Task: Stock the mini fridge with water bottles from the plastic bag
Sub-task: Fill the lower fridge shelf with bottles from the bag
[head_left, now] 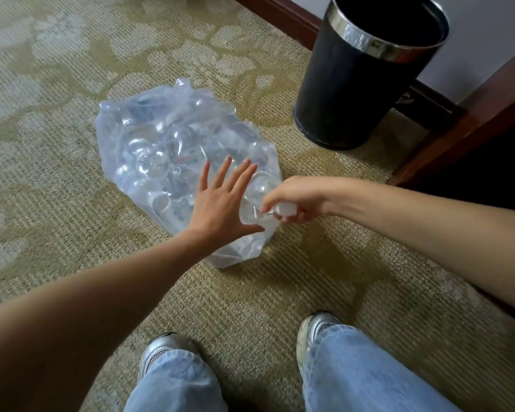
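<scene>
A clear plastic bag (173, 150) full of several water bottles lies on the carpet in the middle of the head view. My left hand (220, 200) is spread flat with straight fingers over the bag's near right part. My right hand (292, 197) curls its fingers round the white cap end of a water bottle (269, 214) at the bag's right edge. The bottle's body is still within the plastic. The mini fridge is not plainly in view.
A black waste bin (366, 72) with a chrome rim stands at the back right by the wall. Dark wooden furniture (473, 126) runs along the right side. My two feet in grey shoes (167, 349) stand on the patterned carpet (57, 188) below the bag.
</scene>
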Demonstrator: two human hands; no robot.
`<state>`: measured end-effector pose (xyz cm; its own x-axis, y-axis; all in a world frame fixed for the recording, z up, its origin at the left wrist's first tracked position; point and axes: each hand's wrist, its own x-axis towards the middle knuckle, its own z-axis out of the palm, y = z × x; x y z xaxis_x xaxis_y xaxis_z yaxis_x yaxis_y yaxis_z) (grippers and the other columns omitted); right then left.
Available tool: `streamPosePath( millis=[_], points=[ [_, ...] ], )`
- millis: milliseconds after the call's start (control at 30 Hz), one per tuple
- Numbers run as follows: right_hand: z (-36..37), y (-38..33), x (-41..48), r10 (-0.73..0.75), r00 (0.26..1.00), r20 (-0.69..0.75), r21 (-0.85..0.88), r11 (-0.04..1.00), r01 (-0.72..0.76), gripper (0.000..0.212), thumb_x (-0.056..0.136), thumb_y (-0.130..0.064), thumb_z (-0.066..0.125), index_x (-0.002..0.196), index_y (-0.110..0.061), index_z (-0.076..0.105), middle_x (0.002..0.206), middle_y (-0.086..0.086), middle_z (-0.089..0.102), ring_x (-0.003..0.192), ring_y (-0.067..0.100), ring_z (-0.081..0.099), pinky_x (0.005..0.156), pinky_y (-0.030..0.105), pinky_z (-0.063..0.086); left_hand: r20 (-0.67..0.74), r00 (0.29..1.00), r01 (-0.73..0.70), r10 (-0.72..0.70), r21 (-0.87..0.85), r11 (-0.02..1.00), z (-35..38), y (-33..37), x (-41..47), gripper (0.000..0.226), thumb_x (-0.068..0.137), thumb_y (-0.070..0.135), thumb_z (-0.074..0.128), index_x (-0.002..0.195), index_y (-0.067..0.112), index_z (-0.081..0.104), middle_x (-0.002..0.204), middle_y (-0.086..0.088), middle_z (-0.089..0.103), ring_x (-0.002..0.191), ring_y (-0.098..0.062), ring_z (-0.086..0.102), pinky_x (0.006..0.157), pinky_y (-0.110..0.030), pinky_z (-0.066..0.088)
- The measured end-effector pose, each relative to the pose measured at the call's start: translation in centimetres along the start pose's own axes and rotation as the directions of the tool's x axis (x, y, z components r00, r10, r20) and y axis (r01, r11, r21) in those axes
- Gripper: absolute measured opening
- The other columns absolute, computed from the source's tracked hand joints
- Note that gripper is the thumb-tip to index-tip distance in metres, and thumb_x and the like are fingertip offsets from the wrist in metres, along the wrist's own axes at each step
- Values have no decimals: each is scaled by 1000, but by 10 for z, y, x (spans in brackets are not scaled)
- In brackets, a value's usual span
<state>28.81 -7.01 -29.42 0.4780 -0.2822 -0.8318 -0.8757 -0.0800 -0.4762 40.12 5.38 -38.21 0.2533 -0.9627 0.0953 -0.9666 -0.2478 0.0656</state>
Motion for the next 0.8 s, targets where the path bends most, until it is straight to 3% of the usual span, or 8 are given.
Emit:
streamPosePath(
  millis=[100, 167, 233, 333, 400, 467, 633, 800],
  points=[
    [-22, 7, -8, -191, 972, -136, 20, 980, 196, 21, 94, -34, 56, 100, -15, 61, 71, -3, 56, 51, 5, 43, 40, 13, 33, 9, 1000, -19, 20, -107, 994, -9, 6, 7, 120, 58, 92, 37, 152, 22, 13, 156, 3, 27, 146, -21, 17, 117, -56, 3],
    [-28, 6, -6, -237, 943, -233, 135, 952, 273, 26, 94, -39, 53, 101, -15, 62, 71, -4, 57, 54, 5, 46, 45, 13, 37, -42, 997, 48, -67, -343, 938, -12, 16, 21, 110, 62, 83, 54, 147, 18, 28, 146, -1, 44, 136, -20, 38, 116, -49, 18],
    [-25, 2, 0, -224, 915, -336, 252, 915, 316, 30, 94, -38, 54, 102, -11, 62, 69, -2, 55, 56, 8, 47, 51, 17, 38, -96, 980, 107, -176, -493, 863, -8, 28, 36, 91, 65, 59, 74, 137, 14, 40, 132, -4, 54, 120, -24, 49, 102, -36, 35],
    [-14, 1, 9, -273, 824, -497, 153, 907, 392, 32, 95, -37, 50, 74, -15, 57, 65, 1, 52, 60, 16, 48, 61, 31, 40, -123, 947, 174, -296, -578, 797, 2, 36, 48, 75, 62, 38, 84, 123, 14, 48, 118, -3, 56, 107, -21, 50, 80, -25, 36],
    [-10, 3, 10, -296, 768, -568, 72, 912, 404, 39, 95, -38, 47, 63, -16, 52, 65, 6, 57, 64, 22, 52, 64, 34, 40, -129, 932, 191, -340, -621, 760, 8, 33, 48, 68, 60, 38, 85, 114, 15, 51, 110, 0, 58, 100, -18, 51, 74, -24, 34],
    [-16, 6, 11, -241, 731, -639, 93, 919, 384, 42, 95, -38, 45, 59, -17, 48, 61, 4, 54, 57, 20, 49, 57, 30, 36, -90, 934, 220, -347, -622, 752, 10, 32, 45, 65, 60, 43, 85, 110, 19, 51, 101, 4, 61, 91, -15, 54, 69, -27, 38],
    [-34, 14, 13, -40, 775, -631, 368, 864, 344, 34, 90, -38, 49, 64, -16, 45, 54, -3, 40, 46, 11, 33, 45, 25, 25, 92, 943, 311, -319, -581, 752, 6, 40, 44, 55, 61, 54, 78, 99, 25, 51, 90, 2, 65, 80, -17, 60, 66, -33, 51],
    [-26, 12, 19, 33, 809, -588, 474, 824, 311, 33, 91, -39, 53, 69, -14, 54, 53, -5, 45, 43, 9, 38, 42, 22, 29, 230, 921, 388, -315, -624, 679, 6, 38, 36, 64, 64, 54, 77, 115, 23, 53, 97, 6, 67, 84, -16, 64, 77, -36, 55]
  ],
)
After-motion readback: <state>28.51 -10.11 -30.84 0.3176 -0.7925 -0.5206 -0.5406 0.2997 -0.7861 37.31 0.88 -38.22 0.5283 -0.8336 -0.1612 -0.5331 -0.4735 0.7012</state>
